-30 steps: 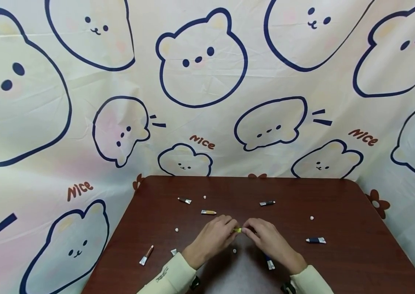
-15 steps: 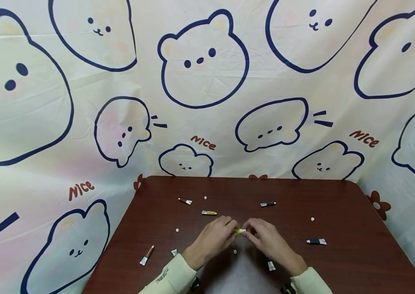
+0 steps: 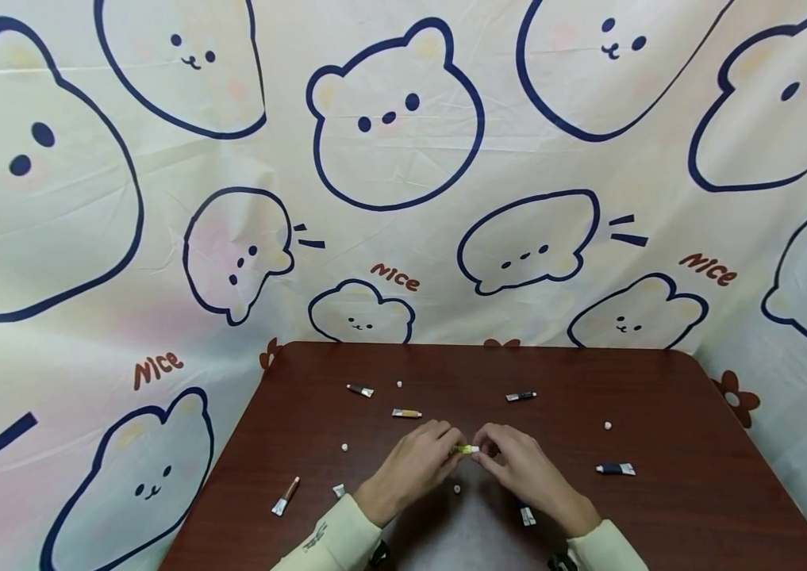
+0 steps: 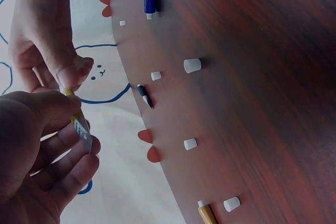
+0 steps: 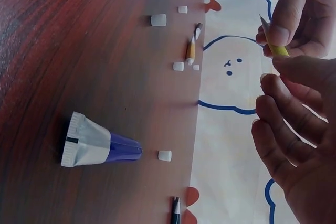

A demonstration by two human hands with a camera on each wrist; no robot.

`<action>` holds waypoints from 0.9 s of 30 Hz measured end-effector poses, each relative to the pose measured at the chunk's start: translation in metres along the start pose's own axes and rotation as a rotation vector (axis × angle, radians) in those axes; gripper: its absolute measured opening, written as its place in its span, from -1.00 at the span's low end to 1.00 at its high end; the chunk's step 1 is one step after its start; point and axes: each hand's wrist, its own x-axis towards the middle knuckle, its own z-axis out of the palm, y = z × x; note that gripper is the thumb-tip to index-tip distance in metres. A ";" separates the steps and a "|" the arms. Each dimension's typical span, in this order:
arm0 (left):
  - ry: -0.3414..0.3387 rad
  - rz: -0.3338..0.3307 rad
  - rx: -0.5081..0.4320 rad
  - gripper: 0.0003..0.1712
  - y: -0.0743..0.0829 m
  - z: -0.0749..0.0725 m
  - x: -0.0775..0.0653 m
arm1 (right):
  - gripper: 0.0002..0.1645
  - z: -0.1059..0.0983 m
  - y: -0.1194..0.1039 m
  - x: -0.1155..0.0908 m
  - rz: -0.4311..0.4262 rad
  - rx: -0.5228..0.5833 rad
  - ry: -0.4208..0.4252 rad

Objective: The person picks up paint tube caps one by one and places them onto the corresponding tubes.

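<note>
A small yellow paint tube [image 3: 461, 449] with a silver crimped end is held up over the table between both hands. My left hand [image 3: 413, 456] pinches its body between thumb and fingers; in the left wrist view the tube's silver part [image 4: 82, 131] lies along the fingers. My right hand [image 3: 526, 468] pinches the white cap [image 3: 474, 449] at the tube's other end. In the right wrist view, the right thumb and forefinger meet at the tube's yellow end [image 5: 278, 51], and the other right fingers are spread. The fingertips partly hide the cap.
Several paint tubes lie around on the brown table [image 3: 689, 507]: a blue one [image 5: 100, 142] by the right forearm, a dark blue one [image 3: 616, 469], an ochre one [image 3: 406, 413], a brown one [image 3: 285, 496]. Loose white caps [image 3: 608, 426] are scattered among them. Behind hangs a printed cloth [image 3: 389, 238].
The right fingertips have shifted slightly on the tube's end, and the white cap shows between the hands where fingers covered it a second ago. The left hand keeps its hold.
</note>
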 end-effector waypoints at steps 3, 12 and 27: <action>0.008 0.004 -0.005 -0.83 0.000 0.000 0.001 | -0.89 -0.001 0.001 0.000 -0.003 -0.001 -0.009; 0.015 -0.001 -0.026 -0.84 0.002 -0.001 0.003 | -0.79 0.000 0.005 -0.001 0.007 0.028 -0.009; -0.001 -0.005 -0.031 -0.82 -0.002 0.004 0.009 | -0.94 -0.002 0.013 0.000 -0.014 0.039 -0.005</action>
